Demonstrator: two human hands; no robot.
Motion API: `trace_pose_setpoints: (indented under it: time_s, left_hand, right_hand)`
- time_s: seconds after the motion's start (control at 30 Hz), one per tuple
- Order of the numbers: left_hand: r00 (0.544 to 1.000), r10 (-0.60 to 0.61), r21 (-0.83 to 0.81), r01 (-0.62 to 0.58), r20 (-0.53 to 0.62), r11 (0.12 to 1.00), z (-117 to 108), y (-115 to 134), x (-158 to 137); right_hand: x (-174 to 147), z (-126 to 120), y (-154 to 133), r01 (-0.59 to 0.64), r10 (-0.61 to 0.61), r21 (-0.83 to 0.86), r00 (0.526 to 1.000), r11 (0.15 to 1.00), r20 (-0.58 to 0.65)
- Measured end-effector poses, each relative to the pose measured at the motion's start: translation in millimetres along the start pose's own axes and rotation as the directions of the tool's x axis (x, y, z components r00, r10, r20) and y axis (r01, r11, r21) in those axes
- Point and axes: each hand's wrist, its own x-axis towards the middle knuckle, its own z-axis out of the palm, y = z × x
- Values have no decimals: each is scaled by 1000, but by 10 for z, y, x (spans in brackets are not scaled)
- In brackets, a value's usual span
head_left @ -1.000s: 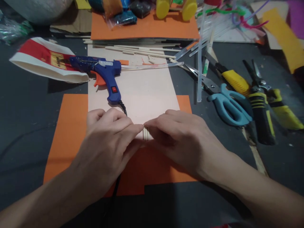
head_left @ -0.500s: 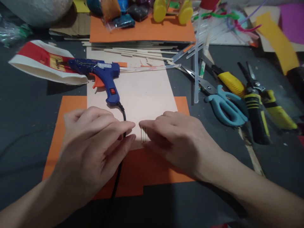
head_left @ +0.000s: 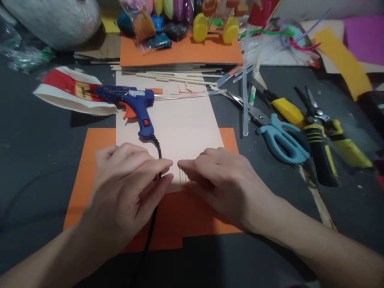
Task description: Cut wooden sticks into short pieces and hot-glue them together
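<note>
Short thin wooden sticks (head_left: 182, 176) lie side by side on the near end of a pale sheet (head_left: 180, 128). My right hand (head_left: 231, 184) is bent over them, index fingertip at their far end and thumb at the near end; its palm hides the rest. Just to the left hovers my left hand (head_left: 126, 188), index finger and thumb a little apart with nothing visible between them. Behind it runs the black cable (head_left: 152, 224) of a blue glue gun (head_left: 138, 106), which rests on its side beyond the hands.
Under the pale sheet is orange card (head_left: 79, 180). The glue gun's nozzle lies on a red and white paper sleeve (head_left: 75, 94). Long sticks (head_left: 177, 77) lie behind. At right are blue-handled scissors (head_left: 285, 144), a yellow cutter (head_left: 289, 111) and yellow-black pliers (head_left: 319, 148).
The camera view has tilted slightly, so everything sits a little lower in the picture. Both hands keep nearly the same pose, and the sticks remain under my right hand.
</note>
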Motion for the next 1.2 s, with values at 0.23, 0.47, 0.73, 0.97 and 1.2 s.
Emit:
trace_pose_setpoints:
  time_s: [0.23,0.47,0.73,0.97,1.2]
  left_hand:
    - [996,-45,-77,39,-72,996,1,46,11]
    - [952,-145,21,157,-268,987,-255,-138,124]
    - [652,-688,-73,707,-319,704,-684,-790,233]
    - [598,-800,-188,780,-54,596,-646,-1096,282]
    - [599,-796,-354,766,90,536,-525,-1181,174]
  right_hand:
    - [-5,-44,-8,-93,92,9,991,996,98]
    - [44,-66,-35,-174,178,-45,972,984,150]
    - [34,-136,-65,-157,156,3,982,988,103]
    - [-9,-345,-33,-252,250,265,967,931,43]
    - [578,-555,-229,-344,328,78,930,936,162]
